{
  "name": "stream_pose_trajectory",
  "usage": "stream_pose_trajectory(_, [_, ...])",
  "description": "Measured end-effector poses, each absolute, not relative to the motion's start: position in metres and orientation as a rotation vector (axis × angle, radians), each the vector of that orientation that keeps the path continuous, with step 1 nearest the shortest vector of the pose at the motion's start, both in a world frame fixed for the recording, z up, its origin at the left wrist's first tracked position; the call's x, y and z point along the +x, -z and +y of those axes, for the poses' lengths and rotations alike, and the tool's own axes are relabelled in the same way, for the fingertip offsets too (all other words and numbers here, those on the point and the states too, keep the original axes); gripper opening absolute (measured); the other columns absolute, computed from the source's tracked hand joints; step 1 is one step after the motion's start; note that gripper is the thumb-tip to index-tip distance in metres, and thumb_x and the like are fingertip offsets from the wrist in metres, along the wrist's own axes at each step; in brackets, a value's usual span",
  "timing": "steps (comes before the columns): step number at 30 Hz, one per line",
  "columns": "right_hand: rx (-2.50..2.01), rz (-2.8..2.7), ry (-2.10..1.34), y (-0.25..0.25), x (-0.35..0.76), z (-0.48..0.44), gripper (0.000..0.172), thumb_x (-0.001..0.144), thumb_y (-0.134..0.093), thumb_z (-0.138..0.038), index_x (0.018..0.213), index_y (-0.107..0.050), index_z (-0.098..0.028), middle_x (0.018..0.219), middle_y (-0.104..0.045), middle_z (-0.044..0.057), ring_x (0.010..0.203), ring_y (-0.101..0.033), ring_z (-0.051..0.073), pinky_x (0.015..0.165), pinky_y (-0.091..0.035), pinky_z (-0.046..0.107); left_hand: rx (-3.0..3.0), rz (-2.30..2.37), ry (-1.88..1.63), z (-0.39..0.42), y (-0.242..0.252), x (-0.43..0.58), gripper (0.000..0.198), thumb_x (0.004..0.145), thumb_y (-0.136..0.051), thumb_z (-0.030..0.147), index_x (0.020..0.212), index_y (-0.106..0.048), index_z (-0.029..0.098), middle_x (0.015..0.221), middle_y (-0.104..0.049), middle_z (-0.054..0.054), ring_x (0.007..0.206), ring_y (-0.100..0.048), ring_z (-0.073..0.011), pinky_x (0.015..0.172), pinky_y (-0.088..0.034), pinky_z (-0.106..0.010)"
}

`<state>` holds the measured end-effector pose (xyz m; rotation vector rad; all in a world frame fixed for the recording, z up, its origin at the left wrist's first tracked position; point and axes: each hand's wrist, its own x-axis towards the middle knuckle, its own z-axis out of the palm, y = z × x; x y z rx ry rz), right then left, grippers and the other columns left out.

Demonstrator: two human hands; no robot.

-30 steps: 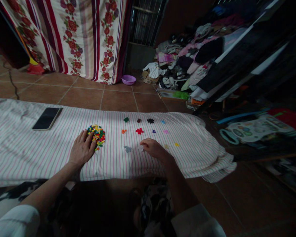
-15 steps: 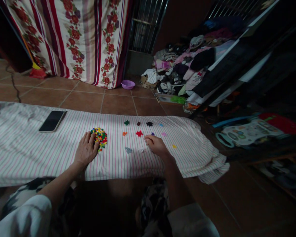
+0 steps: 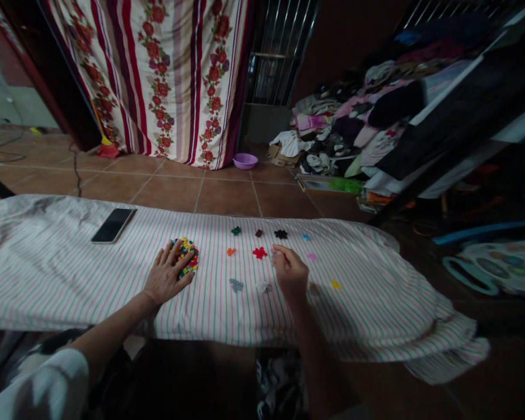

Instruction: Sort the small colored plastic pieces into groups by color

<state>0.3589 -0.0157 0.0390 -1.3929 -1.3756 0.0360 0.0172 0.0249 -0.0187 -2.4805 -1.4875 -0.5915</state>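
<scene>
A mound of small multicoloured pieces (image 3: 193,259), maybe beads or tiny bricks, lies on a striped cloth (image 3: 131,286). My left hand (image 3: 167,275) rests on its near left side, fingers spread. Further right, my right hand (image 3: 292,273) is closed in a pinch above the cloth; whatever sits between its fingertips is too small to make out. Close to those fingertips is a red cluster (image 3: 259,252). Around it lie green (image 3: 236,231), brown (image 3: 258,233), black (image 3: 280,234), blue (image 3: 305,237), orange (image 3: 231,252), pink (image 3: 312,256), grey (image 3: 236,285), white (image 3: 263,286) and yellow (image 3: 336,284) clusters.
A phone (image 3: 114,226) lies on the cloth left of the mound. Beyond the far edge, a purple basin (image 3: 245,161) stands on the tiled floor by a floral curtain (image 3: 161,87). Heaped clothes (image 3: 332,119) fill the back right.
The camera view has shifted, moving the scene. My left hand's fingers have spread further over the mound. My right hand stays pinched near the red cluster, its wrist turned more upright.
</scene>
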Motion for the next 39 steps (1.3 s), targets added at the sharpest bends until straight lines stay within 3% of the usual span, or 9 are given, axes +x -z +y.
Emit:
stream_pose_trajectory(4, [-1.327, -1.572, -0.084, -0.03, 0.338, -0.019, 0.032, 0.093, -0.039, -0.023, 0.092, -0.071, -0.02, 0.084, -0.074, 0.008, 0.076, -0.071, 0.018, 0.076, -0.059, 0.031, -2.495, -1.515, 0.581, 0.042, 0.014, 0.027, 0.052, 0.088, -0.05, 0.046, 0.135, -0.058, 0.027, 0.151, -0.045, -0.015, 0.143, -0.038, -0.034, 0.111, -0.039, -0.054])
stream_pose_trajectory(8, [-1.224, -1.718, -0.136, -0.024, 0.322, -0.022, 0.032, 0.094, -0.039, -0.019, 0.096, -0.071, -0.019, 0.086, -0.073, 0.009, 0.08, -0.07, 0.018, 0.076, -0.058, 0.031, -2.47, -1.657, 0.438, 0.057, -0.001, 0.038, 0.058, 0.085, -0.051, 0.058, 0.136, -0.056, 0.031, 0.146, -0.049, -0.015, 0.137, -0.043, -0.0361, 0.105, -0.041, -0.055])
stream_pose_trajectory(12, [-1.179, -1.769, -0.149, -0.027, 0.317, -0.022, 0.032, 0.094, -0.039, -0.015, 0.099, -0.07, -0.019, 0.088, -0.073, 0.008, 0.084, -0.07, 0.018, 0.076, -0.057, 0.029, -2.492, -1.713, 0.315, 0.061, -0.018, 0.05, 0.054, 0.084, -0.05, 0.063, 0.126, -0.062, 0.031, 0.133, -0.057, -0.013, 0.119, -0.054, -0.0314, 0.093, -0.045, -0.048])
stream_pose_trajectory(18, [-1.169, -1.762, -0.141, -0.027, 0.318, -0.017, 0.031, 0.092, -0.041, -0.013, 0.1, -0.07, -0.02, 0.088, -0.074, 0.006, 0.083, -0.07, 0.016, 0.075, -0.056, 0.027, -2.447, -1.801, 0.33, 0.057, -0.016, 0.052, 0.036, 0.088, -0.047, 0.046, 0.109, -0.066, 0.023, 0.11, -0.061, -0.012, 0.104, -0.055, -0.0273, 0.083, -0.046, -0.04])
stream_pose_trajectory(24, [-1.192, -1.75, -0.135, -0.029, 0.318, -0.013, 0.032, 0.091, -0.042, -0.011, 0.099, -0.071, -0.022, 0.09, -0.074, 0.004, 0.083, -0.07, 0.015, 0.076, -0.055, 0.025, -2.532, -1.742, 0.558, 0.06, -0.003, 0.039, 0.022, 0.089, -0.046, 0.037, 0.094, -0.059, 0.021, 0.09, -0.06, -0.008, 0.092, -0.058, -0.0228, 0.084, -0.048, -0.038])
stream_pose_trajectory(29, [-1.213, -1.751, -0.155, -0.031, 0.317, -0.012, 0.033, 0.089, -0.043, -0.011, 0.098, -0.072, -0.022, 0.09, -0.075, 0.004, 0.082, -0.07, 0.015, 0.075, -0.055, 0.025, -2.559, -1.712, 0.642, 0.062, -0.002, 0.032, 0.02, 0.091, -0.042, 0.031, 0.101, -0.056, 0.021, 0.097, -0.063, -0.008, 0.092, -0.062, -0.0209, 0.083, -0.051, -0.035])
stream_pose_trajectory(34, [-1.229, -1.732, -0.188, -0.028, 0.317, -0.012, 0.033, 0.089, -0.043, -0.011, 0.098, -0.073, -0.022, 0.092, -0.075, 0.005, 0.083, -0.07, 0.016, 0.077, -0.055, 0.027, -2.57, -1.697, 0.745, 0.063, -0.001, 0.024, 0.03, 0.095, -0.032, 0.028, 0.109, -0.057, 0.021, 0.105, -0.065, -0.009, 0.091, -0.065, -0.0183, 0.084, -0.054, -0.035])
stream_pose_trajectory(39, [-1.254, -1.728, -0.231, -0.029, 0.317, -0.013, 0.033, 0.089, -0.044, -0.012, 0.099, -0.073, -0.023, 0.094, -0.076, 0.004, 0.086, -0.07, 0.017, 0.078, -0.054, 0.028, -2.65, -1.597, 0.737, 0.057, -0.006, 0.014, 0.028, 0.092, -0.04, 0.034, 0.104, -0.063, 0.023, 0.102, -0.071, -0.006, 0.101, -0.065, -0.0208, 0.093, -0.054, -0.039])
